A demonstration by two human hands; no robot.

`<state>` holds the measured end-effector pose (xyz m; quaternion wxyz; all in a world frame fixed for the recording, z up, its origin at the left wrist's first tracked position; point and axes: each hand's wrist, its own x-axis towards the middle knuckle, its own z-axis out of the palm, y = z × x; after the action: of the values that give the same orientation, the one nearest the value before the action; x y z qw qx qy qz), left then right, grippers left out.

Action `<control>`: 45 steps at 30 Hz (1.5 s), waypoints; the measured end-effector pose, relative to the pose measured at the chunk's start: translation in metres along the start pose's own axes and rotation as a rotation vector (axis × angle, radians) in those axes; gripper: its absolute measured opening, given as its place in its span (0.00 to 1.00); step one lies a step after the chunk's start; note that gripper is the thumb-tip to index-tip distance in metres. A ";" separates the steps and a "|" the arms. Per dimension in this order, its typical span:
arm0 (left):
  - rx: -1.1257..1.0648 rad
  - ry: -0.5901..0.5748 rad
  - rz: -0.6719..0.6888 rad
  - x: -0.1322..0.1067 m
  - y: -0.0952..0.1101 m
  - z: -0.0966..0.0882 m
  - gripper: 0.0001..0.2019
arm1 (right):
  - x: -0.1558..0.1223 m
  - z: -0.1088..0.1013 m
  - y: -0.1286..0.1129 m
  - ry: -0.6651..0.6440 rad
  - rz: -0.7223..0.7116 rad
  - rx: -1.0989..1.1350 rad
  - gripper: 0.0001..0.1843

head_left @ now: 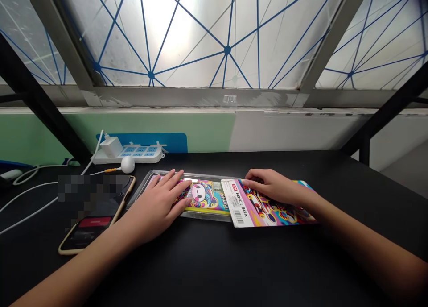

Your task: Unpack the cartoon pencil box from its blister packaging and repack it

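A colourful pencil box in clear plastic wrapping (205,197) lies on the black table (234,262). My left hand (160,204) rests flat on its left end, fingers stretched out. A printed cardboard sleeve marked "PENCIL BOX" (254,209) lies at the box's right end, overlapping it. My right hand (272,186) lies on top of the sleeve, fingers bent down onto its far edge.
A smartphone (96,217) lies left of the box, partly blurred out. Behind it are a white power strip (133,153) with a charger, a white round object (127,164) and white cables (30,200). A wall and window stand beyond the table's far edge.
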<state>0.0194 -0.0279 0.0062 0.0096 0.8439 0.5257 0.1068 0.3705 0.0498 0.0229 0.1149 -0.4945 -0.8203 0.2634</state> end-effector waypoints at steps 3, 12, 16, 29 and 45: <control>-0.010 -0.002 0.006 0.000 0.000 -0.002 0.25 | 0.001 -0.002 0.007 -0.041 0.033 -0.002 0.25; 0.004 -0.080 -0.024 0.000 0.002 -0.006 0.28 | 0.000 -0.027 0.029 -0.110 0.154 -0.020 0.26; 0.011 -0.103 -0.028 0.000 0.003 -0.008 0.28 | -0.003 -0.032 0.022 -0.082 0.151 -0.090 0.26; 0.020 -0.014 -0.063 0.000 0.014 0.003 0.31 | -0.003 0.007 -0.013 0.058 0.167 0.092 0.22; -0.981 0.591 0.102 -0.014 0.027 -0.015 0.21 | -0.006 -0.032 0.014 -0.263 0.097 0.240 0.21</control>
<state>0.0345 -0.0541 0.0218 0.2476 0.6993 0.3537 0.5697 0.3986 0.0599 0.0427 0.0521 -0.4777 -0.7660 0.4269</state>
